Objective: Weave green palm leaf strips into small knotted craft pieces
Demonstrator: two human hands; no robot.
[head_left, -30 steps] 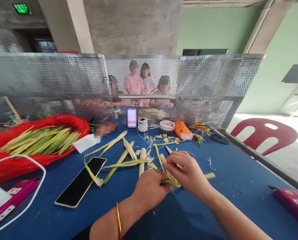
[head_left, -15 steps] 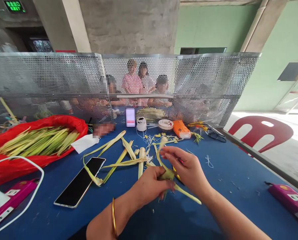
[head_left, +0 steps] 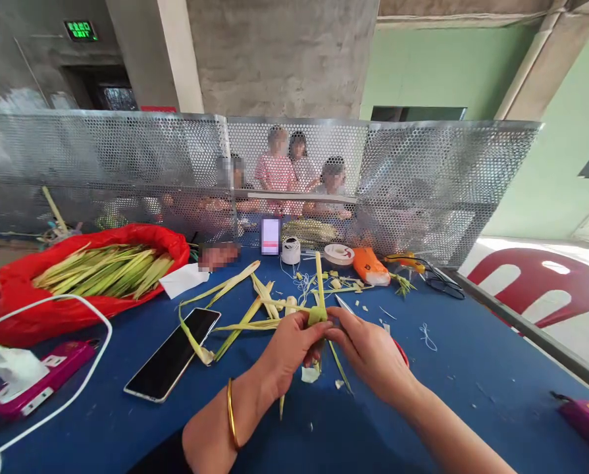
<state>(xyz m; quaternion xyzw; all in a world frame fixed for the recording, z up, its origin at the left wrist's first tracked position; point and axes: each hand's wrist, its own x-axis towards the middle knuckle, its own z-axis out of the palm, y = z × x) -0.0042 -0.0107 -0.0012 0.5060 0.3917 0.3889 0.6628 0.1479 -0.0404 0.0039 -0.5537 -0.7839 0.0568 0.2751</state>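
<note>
A folded green leaf strip (head_left: 317, 316) is pinched in my left hand (head_left: 287, 349), its pale end standing upright and other ends hanging below. Closed beside it, my right hand (head_left: 370, 352) touches the folded part with its fingertips. Scissors (head_left: 343, 304) lie in that same right hand; a pointed metal blade shows above the fingers and a red handle at the palm's outer edge. Loose dried leaf strips (head_left: 235, 327) spread over the blue table (head_left: 422, 421) to the left of my hands. Small cut scraps (head_left: 310, 375) lie beneath them.
A red bag (head_left: 176, 247) full of leaf strips, a black phone (head_left: 173, 355) and a purple power strip (head_left: 52, 372) are at left. A thread spool (head_left: 291, 251), tape roll (head_left: 338, 254) and orange packet (head_left: 370, 266) stand before a perforated metal screen (head_left: 422, 171); people sit behind it.
The view has shifted slightly left. My hands have come together at the leaf strip, which now points upright. The scissors blade has come into sight, and more scraps show below.
</note>
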